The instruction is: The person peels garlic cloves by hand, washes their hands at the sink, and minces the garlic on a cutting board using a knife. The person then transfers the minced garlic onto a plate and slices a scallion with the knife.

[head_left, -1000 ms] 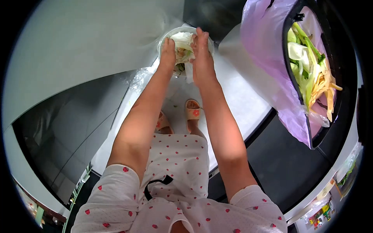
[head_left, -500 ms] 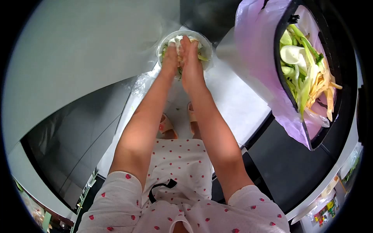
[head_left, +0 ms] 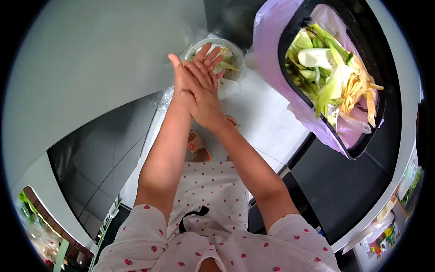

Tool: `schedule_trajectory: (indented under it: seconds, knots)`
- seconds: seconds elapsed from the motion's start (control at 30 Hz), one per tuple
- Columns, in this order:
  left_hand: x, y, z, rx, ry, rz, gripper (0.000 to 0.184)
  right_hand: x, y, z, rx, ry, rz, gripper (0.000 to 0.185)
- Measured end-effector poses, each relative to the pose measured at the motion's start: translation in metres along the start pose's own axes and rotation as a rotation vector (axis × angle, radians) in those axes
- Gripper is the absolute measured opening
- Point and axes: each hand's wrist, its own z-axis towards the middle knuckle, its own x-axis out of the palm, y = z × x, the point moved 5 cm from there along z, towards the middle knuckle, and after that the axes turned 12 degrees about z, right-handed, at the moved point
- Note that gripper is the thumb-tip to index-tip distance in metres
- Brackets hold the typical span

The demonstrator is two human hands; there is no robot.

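My left hand (head_left: 180,75) is turned palm up with its thumb out and fingers spread, and nothing is in it. Across its palm lies my right hand (head_left: 205,102), its fingers stretched flat against it. Partly behind my fingertips is a round bin (head_left: 239,52) on the floor, lined with clear plastic and holding green and pale vegetable scraps (head_left: 230,66). To the right, a black-rimmed bin (head_left: 285,59) with a lilac bag (head_left: 267,41) is filled with green leaves and stalks, a white piece and yellowish peelings (head_left: 355,86).
A grey-white curved surface (head_left: 104,59) spans the upper left. Pale floor (head_left: 263,118) runs between dark panels (head_left: 349,190). My slippered foot (head_left: 198,144) stands below my hands. Packets (head_left: 383,240) and bagged greens (head_left: 34,217) show at the lower edges.
My hands have drawn back toward me from over the round bin, and my right hand has slid across my left palm. The lilac-lined bin now sits farther left in view.
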Motion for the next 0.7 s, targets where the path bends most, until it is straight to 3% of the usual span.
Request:
schedule_trajectory:
  seconds: [0.07, 0.1, 0.13, 0.2, 0.27, 0.3, 0.33, 0.37, 0.4, 0.43, 0.5, 0.6, 0.67, 0.7]
  knots:
    - [0.014, -0.011, -0.014, 0.062, 0.061, 0.026, 0.104, 0.003, 0.024, -0.003, -0.114, 0.038, -0.207, 0.054]
    - [0.015, -0.018, -0.026, 0.091, 0.095, 0.051, 0.104, -0.006, 0.010, 0.014, -0.144, -0.128, -0.229, 0.048]
    - [0.020, -0.024, -0.039, 0.116, 0.129, 0.077, 0.105, -0.021, -0.007, 0.019, 0.141, -0.203, 0.161, 0.048]
    - [0.027, -0.033, -0.053, 0.107, 0.091, -0.089, 0.088, -0.026, -0.030, 0.015, 0.698, -0.314, 0.952, 0.050]
    - [0.019, -0.029, -0.055, 0.105, -0.035, -0.172, 0.074, -0.014, -0.016, 0.005, 0.729, -0.241, 1.230, 0.049]
    - [0.010, -0.019, -0.049, 0.053, -0.119, -0.283, 0.050, -0.010, -0.009, -0.006, 0.744, -0.208, 1.363, 0.049]
    - [0.003, -0.007, -0.039, 0.010, 0.044, -0.327, 0.046, -0.007, 0.002, -0.015, 0.754, -0.175, 1.493, 0.050]
    - [-0.008, 0.007, -0.030, -0.033, 0.205, -0.371, 0.041, -0.006, 0.020, -0.020, 0.738, -0.106, 1.356, 0.048]
    - [-0.007, 0.012, -0.031, -0.075, 0.362, -0.412, 0.037, -0.010, 0.028, -0.020, 0.633, 0.002, 1.603, 0.046]
    - [0.009, -0.003, -0.040, -0.049, -0.062, 0.071, 0.034, -0.019, 0.046, -0.017, 0.509, 0.115, 1.846, 0.045]
    - [0.045, -0.017, -0.046, -0.003, -0.146, 0.190, 0.030, -0.031, 0.064, -0.020, 0.690, -0.298, 1.603, 0.050]
    - [0.046, -0.039, -0.052, 0.148, -0.316, 0.336, 0.030, -0.047, 0.096, -0.019, 0.483, -0.196, 1.651, 0.059]
    - [0.031, -0.058, -0.057, 0.243, -0.420, 0.486, 0.036, -0.061, 0.121, -0.022, 0.465, -0.157, 1.540, 0.061]
    - [0.028, -0.061, -0.062, 0.184, -0.384, 0.482, 0.044, -0.065, 0.133, -0.022, 0.423, -0.130, 1.495, 0.059]
